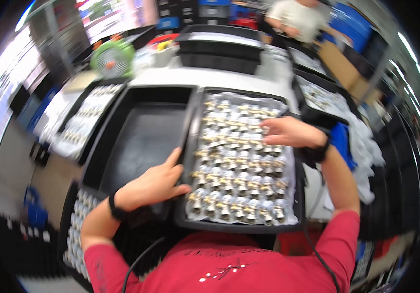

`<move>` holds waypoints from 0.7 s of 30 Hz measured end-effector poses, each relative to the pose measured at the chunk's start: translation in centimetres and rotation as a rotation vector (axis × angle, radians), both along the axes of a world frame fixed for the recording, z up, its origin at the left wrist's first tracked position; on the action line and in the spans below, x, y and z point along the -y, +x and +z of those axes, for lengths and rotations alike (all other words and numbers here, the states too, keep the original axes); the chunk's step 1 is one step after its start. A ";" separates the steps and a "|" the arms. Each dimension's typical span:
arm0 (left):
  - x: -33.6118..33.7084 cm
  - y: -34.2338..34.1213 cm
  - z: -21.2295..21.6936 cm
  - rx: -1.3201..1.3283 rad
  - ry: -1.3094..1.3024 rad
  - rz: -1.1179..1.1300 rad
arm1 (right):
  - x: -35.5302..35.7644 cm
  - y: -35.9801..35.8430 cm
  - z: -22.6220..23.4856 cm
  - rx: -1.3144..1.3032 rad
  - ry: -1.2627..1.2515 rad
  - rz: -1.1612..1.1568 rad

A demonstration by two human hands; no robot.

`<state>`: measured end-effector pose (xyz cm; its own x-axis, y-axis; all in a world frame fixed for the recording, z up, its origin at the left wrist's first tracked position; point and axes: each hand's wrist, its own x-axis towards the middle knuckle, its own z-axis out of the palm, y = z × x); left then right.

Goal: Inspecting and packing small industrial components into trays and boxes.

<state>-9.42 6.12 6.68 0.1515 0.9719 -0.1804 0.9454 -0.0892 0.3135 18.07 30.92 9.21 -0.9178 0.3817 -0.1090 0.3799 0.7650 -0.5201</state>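
Note:
A black tray (241, 227) in front of me holds rows of small shiny metal parts (241, 183) with pale domed tops and brass-coloured bits, set on a white plastic liner. My right hand (290, 133) is over the upper right rows, its thumb and fingers apart; I see nothing between them, though the picture is a little blurred. At the seam between this tray and a bare black tray (139, 132) on its left is my left hand (154, 184). Its fingers are spread, the thumb reaching to the filled tray's left rim, and it holds nothing.
Further trays of similar parts (90, 110) stand at the left and lower left. Another lined tray (317, 97) is at the right, beside crumpled plastic sheeting (364, 151). A green fan (112, 58) and a stacked black bin (220, 51) are at the back. A person (298, 22) works beyond.

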 end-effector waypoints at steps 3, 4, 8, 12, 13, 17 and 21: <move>0.5 -0.2 0.2 0.022 0.060 -0.078 | 0.9 -2.1 -2.4 0.027 0.029 0.069; 0.4 0.2 0.5 0.037 0.053 -0.082 | 1.6 -2.0 -2.2 0.062 -0.032 0.065; 0.2 1.2 0.9 0.012 0.031 -0.075 | 2.3 0.2 -2.2 0.057 -0.076 0.054; 0.5 0.9 1.0 -0.010 -0.005 -0.053 | 2.0 3.5 -1.5 -0.091 -0.104 -0.091; 0.6 0.7 0.8 -0.014 0.003 -0.075 | 1.8 4.7 -1.2 -0.087 -0.095 -0.149; 0.2 0.7 0.7 -0.013 0.002 -0.035 | -1.3 11.0 -1.5 -0.201 0.141 -0.391; 0.1 0.4 0.4 -0.044 0.039 -0.057 | -6.0 20.0 -2.9 -0.333 0.366 -0.771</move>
